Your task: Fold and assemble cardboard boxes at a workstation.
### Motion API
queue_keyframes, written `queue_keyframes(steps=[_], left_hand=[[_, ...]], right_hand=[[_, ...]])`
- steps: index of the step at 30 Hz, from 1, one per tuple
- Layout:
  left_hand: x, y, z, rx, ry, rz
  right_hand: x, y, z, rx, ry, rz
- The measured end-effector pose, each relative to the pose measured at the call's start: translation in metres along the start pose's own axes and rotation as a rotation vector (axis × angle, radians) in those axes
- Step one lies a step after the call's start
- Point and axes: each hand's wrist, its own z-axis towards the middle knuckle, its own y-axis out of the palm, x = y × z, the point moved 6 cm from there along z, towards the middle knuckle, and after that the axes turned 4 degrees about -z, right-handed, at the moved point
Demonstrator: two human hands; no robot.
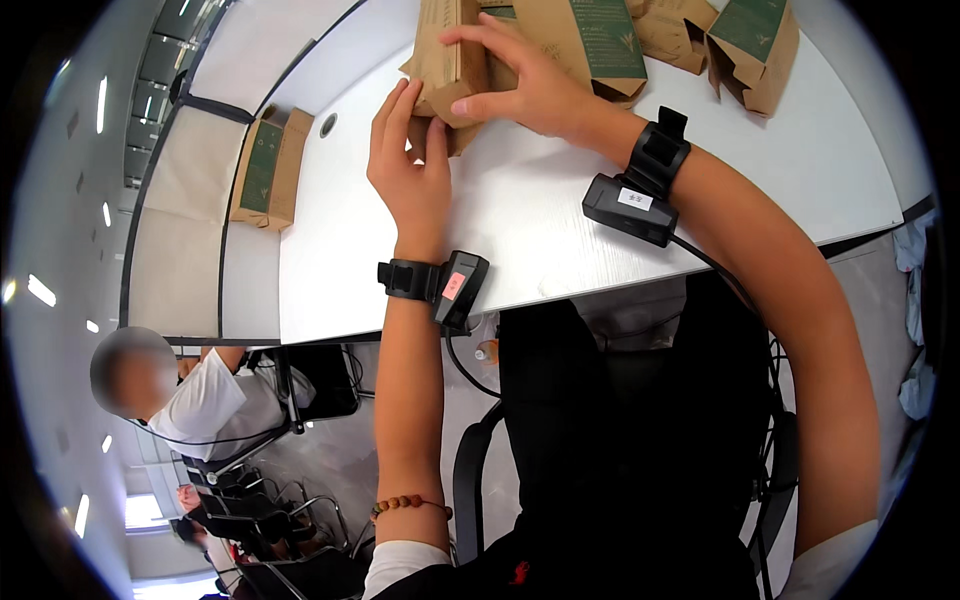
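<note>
At the table's far side, a brown cardboard box [440, 55] stands between my two hands. My left hand [412, 165] grips its near left corner, fingers along the side and thumb by the bottom edge. From the right, my right hand [535, 85] spans the box, fingers on its upper part and thumb pressed at the near lower edge. A brown flap shows beneath the box, close to my left thumb. The top of the box runs out of the picture.
Brown and green boxes [612, 45] lie just right of my hands, with an open-ended one [752, 55] farther right. Another box [272, 170] stands by the partition [180, 170] at left. The white table [540, 230] has a round cable hole. A person [200, 400] sits at lower left.
</note>
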Motion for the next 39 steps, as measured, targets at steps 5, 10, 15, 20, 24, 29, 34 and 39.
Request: queue_keyframes(steps=[5,10,15,20,24,29,34,39], left_hand=[[0.014,0.003,0.003,0.008,0.183,0.298],[0.000,-0.001,0.001,-0.015,0.117,0.205],[-0.003,0.003,-0.002,-0.096,-0.014,-0.199],[-0.004,0.002,-0.005,-0.148,-0.104,-0.345],[0.006,0.011,-0.003,-0.203,0.001,-0.097],[0.000,0.005,-0.002,-0.108,0.047,0.026],[0.006,0.006,-0.002,-0.104,0.057,0.037],[0.011,0.003,-0.005,-0.207,0.047,-0.283]], right_hand=[[-0.002,-0.003,0.001,-0.015,-0.075,-0.032],[-0.005,-0.002,0.002,0.031,-0.131,-0.145],[-0.003,-0.005,0.004,0.074,-0.184,-0.119],[-0.010,-0.013,0.005,0.126,-0.213,-0.121],[-0.019,-0.021,0.005,0.036,-0.099,-0.082],[-0.033,-0.013,0.000,-0.058,-0.111,-0.205],[-0.028,-0.013,-0.004,-0.039,-0.129,-0.153],[-0.030,-0.014,-0.003,-0.059,-0.121,-0.223]])
